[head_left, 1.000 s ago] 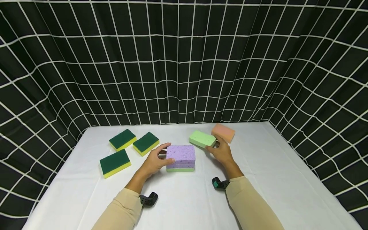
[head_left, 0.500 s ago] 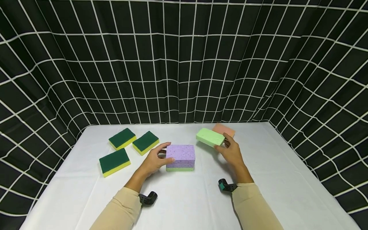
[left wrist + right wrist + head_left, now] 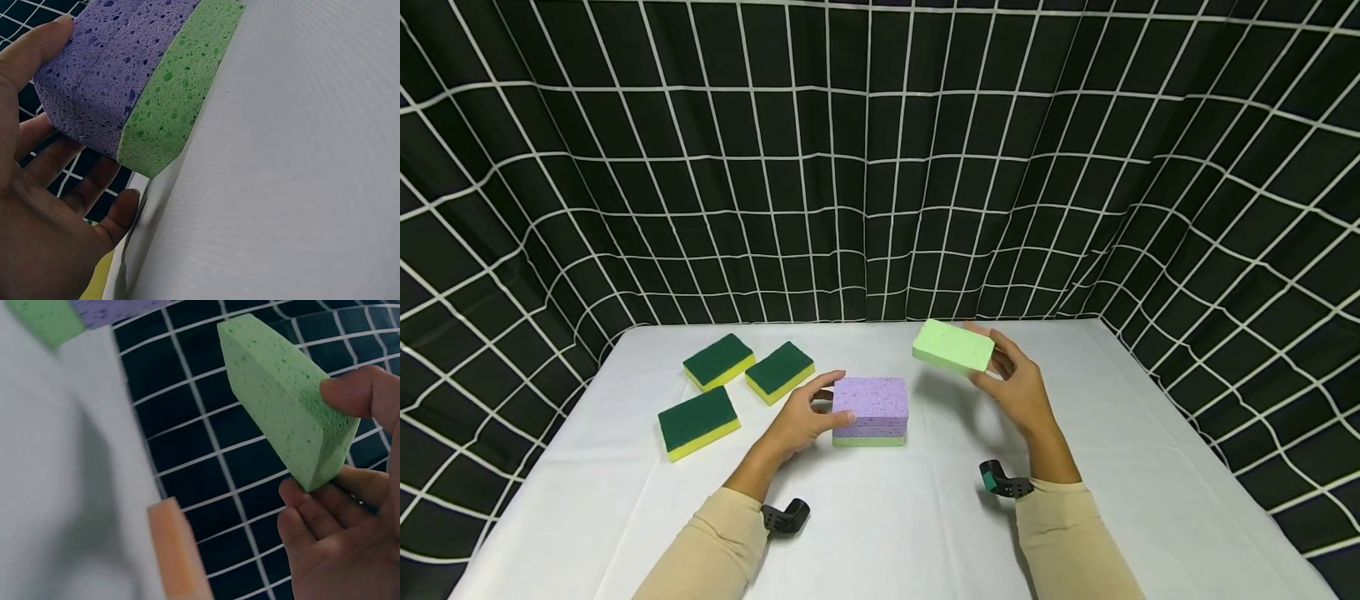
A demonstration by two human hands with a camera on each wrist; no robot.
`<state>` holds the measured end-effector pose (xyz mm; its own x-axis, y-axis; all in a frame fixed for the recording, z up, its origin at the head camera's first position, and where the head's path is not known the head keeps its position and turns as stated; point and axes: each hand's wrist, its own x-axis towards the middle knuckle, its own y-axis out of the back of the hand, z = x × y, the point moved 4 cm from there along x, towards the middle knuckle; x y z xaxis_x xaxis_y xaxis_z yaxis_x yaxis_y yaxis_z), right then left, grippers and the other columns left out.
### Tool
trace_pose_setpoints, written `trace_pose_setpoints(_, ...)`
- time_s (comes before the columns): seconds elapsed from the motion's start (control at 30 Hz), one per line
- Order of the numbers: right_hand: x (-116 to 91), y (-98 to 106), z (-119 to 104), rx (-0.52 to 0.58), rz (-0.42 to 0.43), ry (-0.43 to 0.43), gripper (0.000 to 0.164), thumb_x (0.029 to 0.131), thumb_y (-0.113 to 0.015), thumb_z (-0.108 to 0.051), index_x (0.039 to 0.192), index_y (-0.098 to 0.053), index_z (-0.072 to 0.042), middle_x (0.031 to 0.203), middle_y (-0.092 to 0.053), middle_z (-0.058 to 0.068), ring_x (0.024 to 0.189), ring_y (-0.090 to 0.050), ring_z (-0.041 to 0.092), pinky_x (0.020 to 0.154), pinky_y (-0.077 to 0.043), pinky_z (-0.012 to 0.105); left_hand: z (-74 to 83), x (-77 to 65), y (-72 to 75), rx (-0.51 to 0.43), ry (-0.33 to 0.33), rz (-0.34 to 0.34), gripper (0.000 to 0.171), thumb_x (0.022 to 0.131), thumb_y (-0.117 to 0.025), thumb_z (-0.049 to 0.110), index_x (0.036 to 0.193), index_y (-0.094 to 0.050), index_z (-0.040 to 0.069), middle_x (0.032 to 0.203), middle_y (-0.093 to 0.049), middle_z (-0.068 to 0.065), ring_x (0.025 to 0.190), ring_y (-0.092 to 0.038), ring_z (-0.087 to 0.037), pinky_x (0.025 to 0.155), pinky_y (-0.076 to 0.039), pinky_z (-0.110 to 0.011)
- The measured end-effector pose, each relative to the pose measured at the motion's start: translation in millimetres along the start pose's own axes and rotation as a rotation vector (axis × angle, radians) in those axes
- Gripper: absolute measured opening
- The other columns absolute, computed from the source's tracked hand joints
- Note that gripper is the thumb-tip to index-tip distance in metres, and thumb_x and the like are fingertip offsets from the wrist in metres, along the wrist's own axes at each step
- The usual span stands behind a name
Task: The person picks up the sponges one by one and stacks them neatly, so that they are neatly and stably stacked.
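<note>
Two purple sponges lie stacked on a light green sponge at mid-table. My left hand holds the stack's left end, thumb at the near side and index finger at the far side. In the left wrist view the thumb touches the purple sponge. With my right hand I pinch another light green sponge by its right end, raised and tilted over the table. In the right wrist view the thumb presses one face of that green sponge, fingers at the other.
Several other sponges lie around. On the left are three yellow sponges with dark green tops, one nearest me. An orange sponge lies at the back right, mostly hidden in the head view. A black curtain with white grid lines surrounds the white table.
My right hand has lifted the light green sponge and drawn it slightly to the right, so it now covers most of the orange sponge. My left hand has stayed at the stack.
</note>
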<state>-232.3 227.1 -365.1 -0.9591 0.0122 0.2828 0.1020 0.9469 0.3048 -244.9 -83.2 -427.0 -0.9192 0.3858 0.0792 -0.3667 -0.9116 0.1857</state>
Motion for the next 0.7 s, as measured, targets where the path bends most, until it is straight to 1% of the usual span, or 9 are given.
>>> trace_pose_setpoints(0.07, -2, 0, -6, 0.026, -0.009, 0.014, 0.073, 0.084, -0.068, 0.004, 0.147, -0.029, 0.007, 0.138, -0.044, 0.028, 0.128, -0.042, 0.038, 0.105, -0.033, 0.046, 0.9, -0.4, 0.0, 0.004, -0.002, 0.001, 0.070, 0.082, -0.076, 0.006, 0.144, -0.043, 0.004, 0.127, -0.050, -0.022, 0.114, -0.050, -0.040, 0.090, -0.045, -0.046)
trace_pose_setpoints(0.17, -3, -1, -13, 0.062, -0.027, 0.060, 0.074, 0.084, -0.067, 0.006, 0.146, -0.029, 0.008, 0.140, -0.043, 0.026, 0.128, -0.043, 0.038, 0.105, -0.034, 0.042, -0.3, 0.1, 0.1, 0.009, -0.004, -0.001, 0.069, 0.082, -0.076, 0.005, 0.144, -0.043, 0.003, 0.127, -0.050, -0.023, 0.113, -0.051, -0.040, 0.091, -0.045, -0.046)
trace_pose_setpoints(0.27, -3, -3, -15, 0.095, -0.050, 0.115, 0.075, 0.083, -0.068, 0.008, 0.146, -0.028, 0.009, 0.141, -0.043, 0.025, 0.127, -0.043, 0.038, 0.104, -0.036, 0.035, -9.1, 4.1, 0.5, 0.011, -0.003, -0.004, 0.071, 0.082, -0.076, 0.005, 0.144, -0.042, 0.002, 0.127, -0.050, -0.023, 0.113, -0.051, -0.040, 0.091, -0.045, -0.047)
trace_pose_setpoints(0.37, 0, -5, -12, 0.116, -0.075, 0.158, 0.074, 0.082, -0.067, 0.011, 0.146, -0.030, 0.007, 0.142, -0.044, 0.021, 0.127, -0.044, 0.036, 0.104, -0.036, 0.031, -21.2, 9.3, 1.0, 0.005, -0.004, 0.005, 0.072, 0.082, -0.076, 0.006, 0.145, -0.041, 0.004, 0.127, -0.051, -0.022, 0.113, -0.051, -0.040, 0.091, -0.044, -0.049)
trace_pose_setpoints(0.47, 4, -8, -5, 0.137, -0.092, 0.190, 0.073, 0.081, -0.068, 0.012, 0.146, -0.035, 0.003, 0.142, -0.045, 0.016, 0.125, -0.046, 0.031, 0.104, -0.035, 0.029, -29.5, 12.7, 1.4, 0.005, -0.007, 0.022, 0.072, 0.081, -0.078, 0.009, 0.145, -0.043, 0.007, 0.128, -0.051, -0.019, 0.113, -0.051, -0.038, 0.091, -0.045, -0.049)
trace_pose_setpoints(0.53, 5, -10, -1, 0.147, -0.101, 0.206, 0.073, 0.081, -0.069, 0.013, 0.145, -0.037, 0.000, 0.142, -0.044, 0.013, 0.124, -0.046, 0.029, 0.104, -0.035, 0.029, -31.5, 13.2, 1.6, 0.010, -0.011, 0.029, 0.072, 0.081, -0.079, 0.011, 0.144, -0.044, 0.009, 0.128, -0.052, -0.018, 0.113, -0.052, -0.037, 0.091, -0.045, -0.048)
trace_pose_setpoints(0.6, 6, -12, -1, 0.152, -0.109, 0.222, 0.073, 0.080, -0.069, 0.013, 0.145, -0.039, 0.000, 0.142, -0.041, 0.014, 0.123, -0.047, 0.030, 0.105, -0.035, 0.030, -31.8, 13.1, 1.7, 0.015, -0.012, 0.030, 0.072, 0.081, -0.079, 0.013, 0.144, -0.045, 0.009, 0.128, -0.052, -0.017, 0.113, -0.052, -0.036, 0.091, -0.045, -0.047)
trace_pose_setpoints(0.7, 6, -17, -1, 0.150, -0.125, 0.231, 0.074, 0.079, -0.068, 0.014, 0.146, -0.037, 0.002, 0.142, -0.035, 0.018, 0.123, -0.046, 0.032, 0.105, -0.034, 0.030, -32.1, 13.4, 1.5, 0.018, -0.012, 0.030, 0.073, 0.081, -0.080, 0.013, 0.144, -0.044, 0.008, 0.128, -0.051, -0.016, 0.113, -0.052, -0.035, 0.090, -0.046, -0.045)
